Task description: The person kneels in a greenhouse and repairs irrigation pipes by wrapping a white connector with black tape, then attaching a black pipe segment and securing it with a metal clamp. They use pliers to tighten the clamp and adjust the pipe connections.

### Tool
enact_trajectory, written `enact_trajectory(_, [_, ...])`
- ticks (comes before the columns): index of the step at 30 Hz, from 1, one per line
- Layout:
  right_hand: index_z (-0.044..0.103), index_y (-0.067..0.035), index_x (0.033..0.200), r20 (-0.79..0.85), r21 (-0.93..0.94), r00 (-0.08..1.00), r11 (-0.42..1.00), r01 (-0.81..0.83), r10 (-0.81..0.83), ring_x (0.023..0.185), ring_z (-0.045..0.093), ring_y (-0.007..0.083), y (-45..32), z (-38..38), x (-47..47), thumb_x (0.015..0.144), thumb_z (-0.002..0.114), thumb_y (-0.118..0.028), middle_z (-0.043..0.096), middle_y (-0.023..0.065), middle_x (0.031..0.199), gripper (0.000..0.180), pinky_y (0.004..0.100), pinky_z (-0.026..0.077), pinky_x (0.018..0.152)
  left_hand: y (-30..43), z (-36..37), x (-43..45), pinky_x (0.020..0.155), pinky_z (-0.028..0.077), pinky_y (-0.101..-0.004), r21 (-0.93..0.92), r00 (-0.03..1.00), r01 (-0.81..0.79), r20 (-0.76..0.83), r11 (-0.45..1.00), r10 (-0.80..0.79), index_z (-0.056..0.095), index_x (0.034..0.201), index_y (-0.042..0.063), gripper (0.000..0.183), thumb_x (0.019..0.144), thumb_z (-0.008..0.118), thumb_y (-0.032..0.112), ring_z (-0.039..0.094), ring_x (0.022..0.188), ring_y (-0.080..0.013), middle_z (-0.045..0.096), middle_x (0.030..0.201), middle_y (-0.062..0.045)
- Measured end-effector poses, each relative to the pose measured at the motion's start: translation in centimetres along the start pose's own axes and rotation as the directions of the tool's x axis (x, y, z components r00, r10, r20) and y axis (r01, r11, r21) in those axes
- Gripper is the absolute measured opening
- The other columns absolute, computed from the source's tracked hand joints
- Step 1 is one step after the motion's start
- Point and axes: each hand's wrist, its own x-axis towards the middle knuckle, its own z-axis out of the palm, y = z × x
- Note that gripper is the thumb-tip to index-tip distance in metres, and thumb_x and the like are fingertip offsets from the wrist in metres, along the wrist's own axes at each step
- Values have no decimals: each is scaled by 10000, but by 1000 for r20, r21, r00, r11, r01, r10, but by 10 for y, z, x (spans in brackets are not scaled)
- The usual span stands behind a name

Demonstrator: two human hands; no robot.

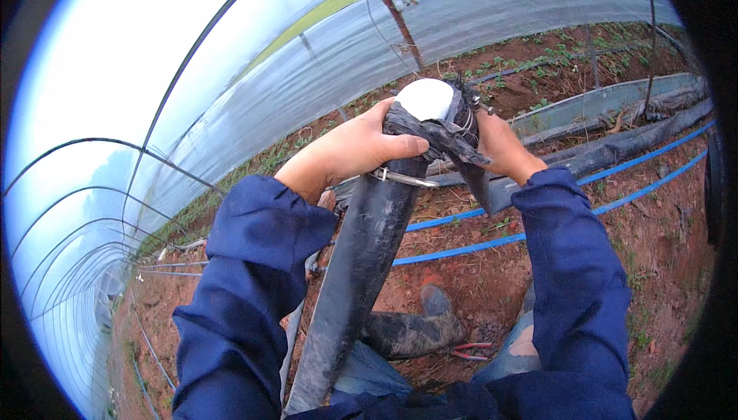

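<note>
My left hand [357, 146] grips crumpled black plastic sheeting [444, 137] around the upper end of a black hose [369, 235], its thumb across the front. On the other side my right hand [501, 143] holds the same bundle, its fingers partly hidden behind it. A round white end [426, 99], perhaps of a pipe or cap, shows at the top between the hands. A metal clamp [406, 178] sits around the hose just below my left thumb. Near my right fingers a metal bolt [482, 105] sticks out of the wrapping. The hose slants down towards my body.
Red-handled pliers [471, 352] lie on the soil beside a muddy boot [412, 330]. Two blue hoses [461, 248] cross the ground beyond. Plastic film on curved metal hoops [202, 45] forms a tunnel. A rusty post [398, 11] stands ahead, near low green plants [536, 68].
</note>
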Motion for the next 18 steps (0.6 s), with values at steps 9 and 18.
enact_trajectory(9, [470, -55, 1404, 43, -36, 991, 991, 125, -124, 1168, 584, 447, -52, -32, 34, 678, 818, -120, 601, 235, 1268, 808, 467, 500, 987, -33, -29, -28, 976, 465, -324, -309, 999, -43, 18, 950, 51, 522, 1366, -24, 713, 820, 749, 375, 604, 1069, -179, 658, 1172, -100])
enact_trajectory(18, [402, 28, 1486, 381, 498, 924, 834, -237, 35, 1230, 554, 216, -91, -76, 59, 717, 908, -287, 596, 127, 1348, 973, 361, 426, 1070, -28, -47, -61, 1005, 463, -338, -545, 983, -119, 51, 830, 175, 507, 1387, -15, 687, 835, 761, 307, 587, 1122, -172, 640, 1237, -99])
